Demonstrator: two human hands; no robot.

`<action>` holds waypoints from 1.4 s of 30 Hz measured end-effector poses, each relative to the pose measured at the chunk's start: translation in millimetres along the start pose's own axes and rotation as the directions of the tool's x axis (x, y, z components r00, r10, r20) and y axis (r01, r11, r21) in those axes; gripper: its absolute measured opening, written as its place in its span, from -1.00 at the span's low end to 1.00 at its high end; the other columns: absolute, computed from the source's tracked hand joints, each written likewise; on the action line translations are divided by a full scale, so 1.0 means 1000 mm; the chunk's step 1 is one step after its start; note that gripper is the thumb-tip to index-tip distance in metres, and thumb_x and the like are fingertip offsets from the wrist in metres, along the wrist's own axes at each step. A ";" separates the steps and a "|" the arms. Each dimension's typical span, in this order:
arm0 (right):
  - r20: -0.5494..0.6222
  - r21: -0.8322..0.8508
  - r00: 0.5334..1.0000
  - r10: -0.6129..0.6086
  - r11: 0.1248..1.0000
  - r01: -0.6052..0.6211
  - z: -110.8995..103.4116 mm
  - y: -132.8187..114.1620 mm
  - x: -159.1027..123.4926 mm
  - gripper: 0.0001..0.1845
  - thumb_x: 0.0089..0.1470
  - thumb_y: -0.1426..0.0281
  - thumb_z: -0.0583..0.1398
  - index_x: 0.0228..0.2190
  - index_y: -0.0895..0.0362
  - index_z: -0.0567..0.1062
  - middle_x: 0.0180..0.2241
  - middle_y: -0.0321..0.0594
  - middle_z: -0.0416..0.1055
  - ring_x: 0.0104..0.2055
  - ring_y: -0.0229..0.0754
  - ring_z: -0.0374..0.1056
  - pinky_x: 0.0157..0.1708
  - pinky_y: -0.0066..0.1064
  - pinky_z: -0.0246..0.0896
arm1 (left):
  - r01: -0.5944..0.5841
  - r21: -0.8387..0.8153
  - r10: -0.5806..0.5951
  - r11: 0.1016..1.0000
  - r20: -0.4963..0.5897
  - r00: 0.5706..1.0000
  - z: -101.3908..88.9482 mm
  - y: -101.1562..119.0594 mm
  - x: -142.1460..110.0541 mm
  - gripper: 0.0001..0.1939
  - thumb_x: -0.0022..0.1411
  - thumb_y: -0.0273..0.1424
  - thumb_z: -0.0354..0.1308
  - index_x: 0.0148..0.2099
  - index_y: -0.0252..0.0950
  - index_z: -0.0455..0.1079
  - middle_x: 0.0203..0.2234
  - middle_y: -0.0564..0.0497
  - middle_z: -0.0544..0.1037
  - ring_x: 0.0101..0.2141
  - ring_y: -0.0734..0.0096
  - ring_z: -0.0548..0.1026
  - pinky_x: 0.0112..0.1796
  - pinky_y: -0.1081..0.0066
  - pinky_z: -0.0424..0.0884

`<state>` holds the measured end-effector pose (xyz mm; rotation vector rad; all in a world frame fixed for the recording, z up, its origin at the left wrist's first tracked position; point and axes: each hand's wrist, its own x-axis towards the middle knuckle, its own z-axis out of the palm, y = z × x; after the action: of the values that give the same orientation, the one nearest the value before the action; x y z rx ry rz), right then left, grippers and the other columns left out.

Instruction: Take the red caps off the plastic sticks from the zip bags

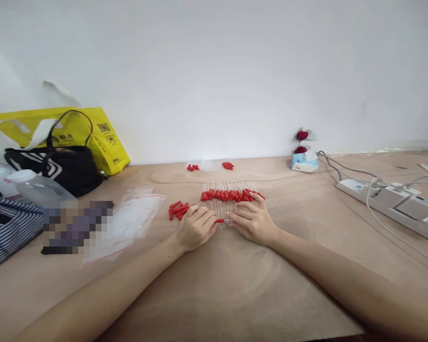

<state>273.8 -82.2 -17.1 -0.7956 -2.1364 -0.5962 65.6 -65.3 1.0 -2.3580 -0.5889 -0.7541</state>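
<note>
A row of several clear plastic tubes (pixel 228 203) with red caps (pixel 230 194) lies side by side on the wooden table (pixel 235 285). My left hand (pixel 195 229) is curled, pinching a red cap (pixel 220 220) at the near end of a tube. My right hand (pixel 252 221) rests on the near ends of the tubes, fingers bent and pressed on them. A loose heap of red caps (pixel 178 210) lies just left of my left hand.
Clear zip bags (pixel 133 216) lie to the left, beside a black bag (pixel 69 168), a yellow bag (pixel 89 128) and striped cloth (pixel 7 228). More caps in small bags (pixel 209 166) sit by the wall. A power strip (pixel 392 202) with cables and a tissue pack (pixel 304 161) are at right.
</note>
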 end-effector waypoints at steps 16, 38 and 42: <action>-0.012 -0.018 1.000 0.000 1.000 0.000 0.009 -0.002 0.002 -0.82 0.07 0.40 0.09 -0.26 0.05 0.43 -0.35 -0.35 0.51 -0.09 -0.23 0.30 0.14 -0.04 -0.47 | 0.088 -0.216 -0.081 0.972 0.038 0.996 0.010 0.001 -0.003 -0.77 0.23 -0.48 -0.09 -0.14 -0.36 0.36 -0.12 -0.04 0.47 0.00 0.31 0.32 0.12 0.10 -0.06; -0.063 -0.039 0.997 -0.051 0.998 0.049 0.003 -0.005 -0.002 -0.86 0.07 0.47 0.08 -0.35 0.04 0.42 -0.50 -0.43 0.50 -0.09 -0.25 0.32 0.13 0.01 -0.57 | 0.053 -0.141 -0.037 0.989 0.109 0.993 -0.001 0.002 -0.003 -0.77 0.12 -0.56 -0.08 -0.32 -0.24 0.38 -0.09 0.08 0.45 0.05 0.26 0.24 0.10 -0.10 -0.41; -0.089 -0.027 0.995 -0.052 0.998 0.050 0.003 -0.006 -0.001 -0.87 0.06 0.47 0.09 -0.37 0.05 0.42 -0.52 -0.43 0.49 -0.11 -0.25 0.33 0.13 0.01 -0.53 | 0.045 -0.136 -0.031 0.990 0.102 0.994 -0.001 0.002 -0.004 -0.76 0.11 -0.57 -0.09 -0.32 -0.23 0.38 -0.10 0.07 0.45 0.05 0.25 0.24 0.10 -0.11 -0.39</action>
<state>269.2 -84.8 -20.2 -0.7164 -2.0756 -0.6742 63.6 -68.4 -1.7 -2.5309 -0.6438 -0.7176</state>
